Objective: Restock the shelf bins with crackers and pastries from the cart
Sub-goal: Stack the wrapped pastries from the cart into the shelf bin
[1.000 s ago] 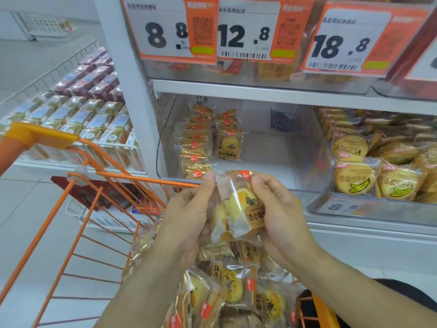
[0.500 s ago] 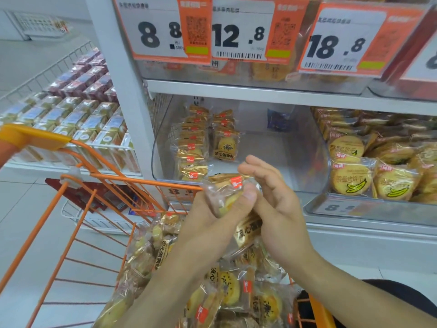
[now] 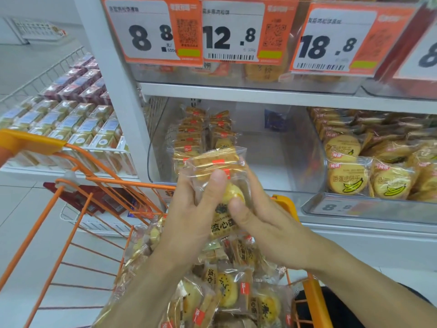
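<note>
Straight ahead and slightly above: clear shelf bin (image 3: pixel 236 147), stocked only along its left wall, right side bare. Below: orange cart (image 3: pixel 118 183) heaped with wrapped pastries (image 3: pixel 227 290). Between cart and bin: small stack of wrapped pastry packets (image 3: pixel 220 176), long axis running up toward the bin's front lip. Left hand (image 3: pixel 189 216) gripping the stack, thumb pressed on the front; right hand (image 3: pixel 262 223) clasping its right side, equally near. Fingers behind the stack hidden; packet count unclear; cart bottom cut off

Two hands (image 3: pixel 227 216). One orange cart (image 3: pixel 99 183). Three big price tags (image 3: pixel 151 31) up top. Two clear shelf bins (image 3: pixel 295 162) with snacks.
</note>
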